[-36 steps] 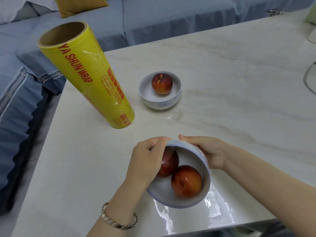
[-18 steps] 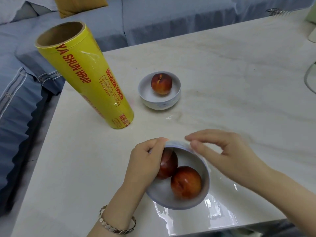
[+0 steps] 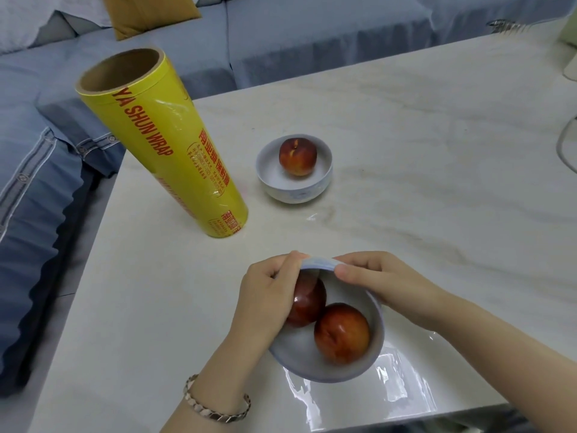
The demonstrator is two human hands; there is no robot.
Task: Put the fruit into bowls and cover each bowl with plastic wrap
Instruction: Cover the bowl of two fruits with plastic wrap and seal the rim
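A white bowl near the table's front edge is tilted toward me and holds two red peaches. A sheet of clear plastic wrap lies under it and spreads to the right. My left hand grips the bowl's left rim, fingers over one peach. My right hand pinches the far rim, where the film is pulled up. A second white bowl with one peach stands farther back, uncovered. The yellow wrap roll stands upright at the left.
The pale marble table ends close to my body and at the left. A blue sofa with a mustard cushion runs behind and along the left side. A pale object edge shows at the far right.
My right hand lifted off the bowl's right side, swung over it, and now pinches the far rim next to my left hand. The bowl stays tilted in place.
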